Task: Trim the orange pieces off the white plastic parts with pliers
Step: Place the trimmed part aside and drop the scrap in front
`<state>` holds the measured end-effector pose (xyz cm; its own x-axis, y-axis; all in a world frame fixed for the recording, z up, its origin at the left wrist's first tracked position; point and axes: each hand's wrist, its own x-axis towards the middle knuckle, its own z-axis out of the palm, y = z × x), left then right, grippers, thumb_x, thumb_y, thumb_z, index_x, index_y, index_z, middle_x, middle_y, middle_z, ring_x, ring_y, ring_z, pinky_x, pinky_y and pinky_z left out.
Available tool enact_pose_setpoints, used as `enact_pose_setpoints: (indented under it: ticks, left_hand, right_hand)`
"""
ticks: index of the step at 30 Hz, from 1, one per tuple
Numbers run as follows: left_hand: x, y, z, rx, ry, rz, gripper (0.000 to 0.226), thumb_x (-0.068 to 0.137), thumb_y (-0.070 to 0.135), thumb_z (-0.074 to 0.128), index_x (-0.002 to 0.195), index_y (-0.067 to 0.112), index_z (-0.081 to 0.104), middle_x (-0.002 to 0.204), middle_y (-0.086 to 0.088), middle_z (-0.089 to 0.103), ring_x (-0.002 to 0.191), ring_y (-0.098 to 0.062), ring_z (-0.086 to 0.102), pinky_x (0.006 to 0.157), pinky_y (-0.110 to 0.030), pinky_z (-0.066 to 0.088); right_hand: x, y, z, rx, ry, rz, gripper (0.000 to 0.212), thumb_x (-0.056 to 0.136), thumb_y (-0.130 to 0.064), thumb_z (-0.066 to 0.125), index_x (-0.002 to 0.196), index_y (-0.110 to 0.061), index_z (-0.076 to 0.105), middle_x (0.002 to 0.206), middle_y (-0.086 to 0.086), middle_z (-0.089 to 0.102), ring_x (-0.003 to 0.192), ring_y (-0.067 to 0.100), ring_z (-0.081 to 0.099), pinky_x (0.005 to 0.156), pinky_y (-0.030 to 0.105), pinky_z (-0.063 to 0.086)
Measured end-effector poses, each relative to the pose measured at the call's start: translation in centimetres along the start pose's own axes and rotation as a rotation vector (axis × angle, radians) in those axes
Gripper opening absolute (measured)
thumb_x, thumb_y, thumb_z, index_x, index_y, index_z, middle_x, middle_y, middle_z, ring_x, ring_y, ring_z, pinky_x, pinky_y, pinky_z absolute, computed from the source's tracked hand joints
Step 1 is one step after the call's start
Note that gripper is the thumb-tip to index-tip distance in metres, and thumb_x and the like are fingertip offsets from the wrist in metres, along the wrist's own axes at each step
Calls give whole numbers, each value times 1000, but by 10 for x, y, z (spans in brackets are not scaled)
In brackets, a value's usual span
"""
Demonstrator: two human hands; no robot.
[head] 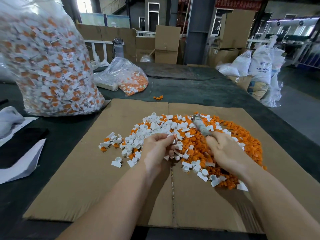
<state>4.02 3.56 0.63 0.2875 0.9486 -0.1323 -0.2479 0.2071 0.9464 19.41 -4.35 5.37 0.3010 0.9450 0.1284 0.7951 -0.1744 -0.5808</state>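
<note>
Left hand (158,148), fingers curled, pinching a small white part (174,142) above the heap (173,129) of white and orange pieces on the cardboard (86,179) covering the surface. Right hand (223,151), grip closed round the pliers (201,126), whose blurred head points away over the heap's orange side. Large bag (52,66) of untrimmed parts at left.
</note>
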Motion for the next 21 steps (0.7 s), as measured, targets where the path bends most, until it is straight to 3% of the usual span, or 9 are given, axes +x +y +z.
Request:
enact_pose_setpoints:
  ticks: [2, 5, 7, 11, 15, 18, 21]
  left_hand:
    - [4, 7, -1, -19, 21, -19, 3, 89, 5, 61, 87, 4, 60, 67, -6, 65, 52, -7, 59, 47, -16, 47]
    - [7, 10, -1, -35, 56, -34, 7, 89, 4, 62, 82, 6, 59, 66, -6, 64, 51, -8, 58, 47, -15, 47]
    - [8, 10, -2, -41, 74, -40, 9, 88, 3, 61, 80, 6, 58, 63, -6, 63, 49, -7, 58, 47, -15, 47]
    - [10, 9, -3, -15, 102, -42, 7, 88, 1, 61, 83, 4, 57, 63, -6, 60, 46, -5, 56, 47, -15, 48]
    - [11, 7, -3, 10, 129, -36, 10, 88, 2, 62, 79, 5, 57, 64, -7, 60, 47, -6, 54, 47, -15, 48]
    - [11, 5, -2, 10, 151, -34, 11, 88, 3, 62, 79, 7, 57, 66, -7, 60, 49, -7, 54, 47, -15, 47]
    - [11, 4, -2, -7, 156, -43, 8, 89, 4, 62, 81, 6, 58, 66, -7, 60, 47, -5, 54, 48, -15, 47]
  right_hand:
    - [-6, -11, -2, 160, -137, 35, 32, 100, -25, 34, 74, -13, 48, 62, 0, 47, 47, 7, 41, 42, 14, 31]
    - [-14, -20, 1, 285, -277, 77, 32, 100, -23, 33, 81, -5, 53, 71, 7, 50, 61, 16, 49, 56, 27, 44]
    - [-17, -25, 4, 319, -326, 93, 31, 100, -24, 33, 83, -5, 52, 74, 10, 52, 64, 21, 50, 53, 25, 43]
    - [-21, -29, 7, 339, -364, 118, 30, 100, -25, 32, 81, -8, 48, 72, 6, 51, 55, 12, 46, 42, 14, 33]
    - [-23, -30, 7, 280, -381, 91, 33, 100, -28, 33, 77, -9, 46, 68, 2, 46, 41, 2, 38, 41, 13, 30]
    - [-23, -28, 8, 165, -359, 26, 39, 100, -36, 32, 100, -6, 58, 77, 5, 51, 61, 10, 50, 57, 25, 37]
    - [-23, -27, 10, 172, -371, 11, 35, 99, -40, 32, 93, -16, 57, 77, 2, 50, 64, 13, 46, 64, 29, 35]
